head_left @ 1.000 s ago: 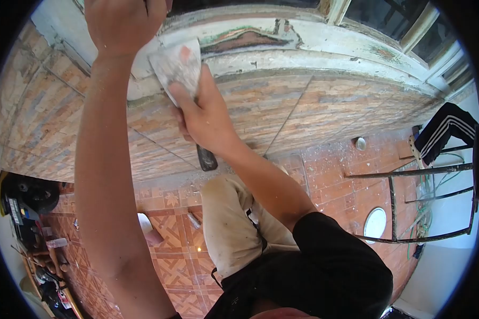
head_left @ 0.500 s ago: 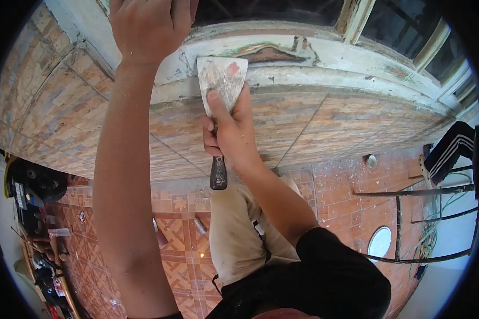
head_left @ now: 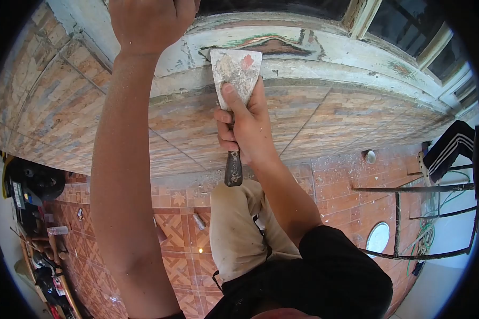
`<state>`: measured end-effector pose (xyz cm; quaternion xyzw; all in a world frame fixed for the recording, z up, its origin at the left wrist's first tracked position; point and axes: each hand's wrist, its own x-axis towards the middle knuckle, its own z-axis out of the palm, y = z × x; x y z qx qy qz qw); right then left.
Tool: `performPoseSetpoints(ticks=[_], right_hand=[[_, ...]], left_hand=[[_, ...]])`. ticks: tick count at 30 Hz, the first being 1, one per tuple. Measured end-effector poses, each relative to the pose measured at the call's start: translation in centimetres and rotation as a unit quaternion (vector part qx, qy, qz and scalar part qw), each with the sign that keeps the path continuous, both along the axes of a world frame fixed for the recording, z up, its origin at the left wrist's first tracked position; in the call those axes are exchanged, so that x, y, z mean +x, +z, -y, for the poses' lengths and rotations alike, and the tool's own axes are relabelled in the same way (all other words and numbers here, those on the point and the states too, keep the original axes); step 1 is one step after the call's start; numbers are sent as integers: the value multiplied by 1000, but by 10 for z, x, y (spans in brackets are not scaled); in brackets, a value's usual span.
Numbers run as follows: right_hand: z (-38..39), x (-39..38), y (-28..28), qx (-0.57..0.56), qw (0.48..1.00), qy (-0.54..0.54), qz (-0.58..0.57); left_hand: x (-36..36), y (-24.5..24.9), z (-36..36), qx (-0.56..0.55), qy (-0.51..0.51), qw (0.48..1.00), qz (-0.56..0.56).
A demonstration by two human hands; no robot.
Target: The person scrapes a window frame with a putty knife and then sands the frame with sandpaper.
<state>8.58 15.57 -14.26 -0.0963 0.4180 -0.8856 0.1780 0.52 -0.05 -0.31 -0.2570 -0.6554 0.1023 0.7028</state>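
A wide scraper [head_left: 235,66] with a paint-stained metal blade and a dark handle is in my right hand [head_left: 245,119]. The thumb presses on the blade and the fingers wrap round behind it. The blade's top edge lies over the lower part of the white window frame [head_left: 346,58], beside a patch of peeled paint [head_left: 279,47]. My left hand [head_left: 146,24] is raised at the top edge of the view, near the frame's left part. Its fingers are cut off by the image edge.
Below the frame is a stone-patterned tiled wall [head_left: 298,114]. A metal rack [head_left: 398,223] stands at the right, near another person's leg [head_left: 449,149] and a round white lid [head_left: 378,237]. Tools and a black bag [head_left: 34,178] lie at the left.
My right hand and the scraper have moved to the right and slightly up along the frame. My left hand has shifted a little upward.
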Motion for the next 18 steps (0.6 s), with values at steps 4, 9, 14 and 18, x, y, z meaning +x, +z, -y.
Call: performPoseSetpoints(ticks=[4, 9, 14, 18], right_hand=[[-4, 1, 0, 10, 1000, -4, -7], [-4, 4, 2, -2, 1000, 11, 14], [-1, 2, 5, 10, 1000, 2, 12], [1, 1, 5, -3, 1000, 5, 3]], left_hand=[[5, 4, -2, -1, 6, 1000, -2], [5, 0, -1, 1, 25, 1000, 19], [3, 0, -1, -1, 11, 1000, 26], [11, 1, -4, 9, 32, 998, 52]])
